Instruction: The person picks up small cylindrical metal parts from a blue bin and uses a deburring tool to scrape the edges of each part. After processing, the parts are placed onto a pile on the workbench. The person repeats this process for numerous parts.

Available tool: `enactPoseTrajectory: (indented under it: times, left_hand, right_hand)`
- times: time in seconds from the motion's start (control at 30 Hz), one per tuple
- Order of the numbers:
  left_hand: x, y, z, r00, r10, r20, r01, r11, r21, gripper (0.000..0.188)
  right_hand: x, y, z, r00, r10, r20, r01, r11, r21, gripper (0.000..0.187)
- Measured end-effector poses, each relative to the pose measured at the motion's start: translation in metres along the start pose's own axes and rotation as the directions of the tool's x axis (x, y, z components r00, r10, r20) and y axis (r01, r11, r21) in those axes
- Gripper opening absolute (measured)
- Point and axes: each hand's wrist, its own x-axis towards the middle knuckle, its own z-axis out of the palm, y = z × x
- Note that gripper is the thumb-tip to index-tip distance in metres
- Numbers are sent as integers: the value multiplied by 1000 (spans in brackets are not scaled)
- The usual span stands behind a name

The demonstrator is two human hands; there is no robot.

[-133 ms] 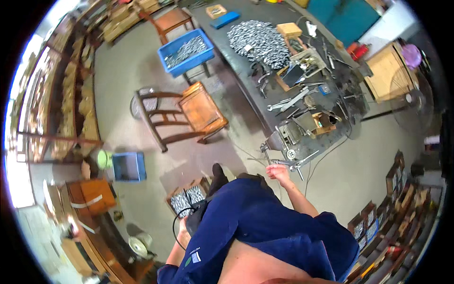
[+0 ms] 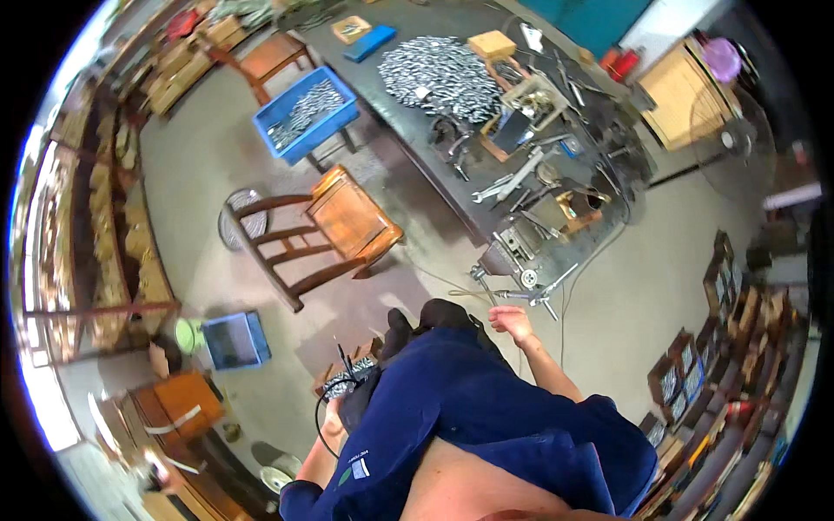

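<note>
My right hand (image 2: 511,323) is held out low at the bench corner, its fingers loosely curled and apart with nothing seen in them. It is nearest to the bench vise (image 2: 519,247) and the metal handle bar (image 2: 545,297); whether it touches them I cannot tell. My left hand (image 2: 333,418) hangs at my left side, its fingers mostly hidden. A black cable (image 2: 317,415) loops past that wrist. Just beyond it, a box of small metal parts (image 2: 352,376) shows partly behind my dark trousers.
The dark workbench (image 2: 417,130) carries a heap of metal parts (image 2: 440,78), wrenches (image 2: 517,178) and boxes. Ahead-left stand a wooden chair (image 2: 352,213) and a blue crate of parts (image 2: 304,117). A blue bin (image 2: 236,339) sits left. A fan (image 2: 728,139) and low racks (image 2: 738,382) are at right.
The view has turned and shifted, with the bench and crate now farther left. Both dark shoes show, and my clothing covers more of the box of parts.
</note>
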Motion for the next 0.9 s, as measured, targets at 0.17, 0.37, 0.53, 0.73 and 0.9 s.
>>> enactPoseTrajectory:
  times: [0.17, 0.37, 0.53, 0.73, 0.9]
  left_hand:
    - [66, 85, -10, 986, -148, 71, 134, 976, 170, 34]
    - [128, 202, 56, 978, -206, 35, 183, 924, 336, 31]
    - [160, 281, 132, 949, -307, -69, 311, 877, 367, 27]
    - [193, 336, 175, 914, -392, -101, 397, 817, 419, 32]
    - [225, 373, 194, 947, -318, 41, 261, 838, 480, 35]
  right_hand:
    - [-21, -5, 23, 965, 115, -235, -89, 989, 118, 26]
    - [-9, -54, 60, 984, 10, -177, 56, 931, 361, 30]
    - [17, -88, 70, 974, -81, -214, 162, 905, 393, 31]
    - [23, -99, 78, 962, -57, -267, 193, 834, 517, 40]
    - [42, -105, 86, 948, -79, -310, 253, 778, 575, 41]
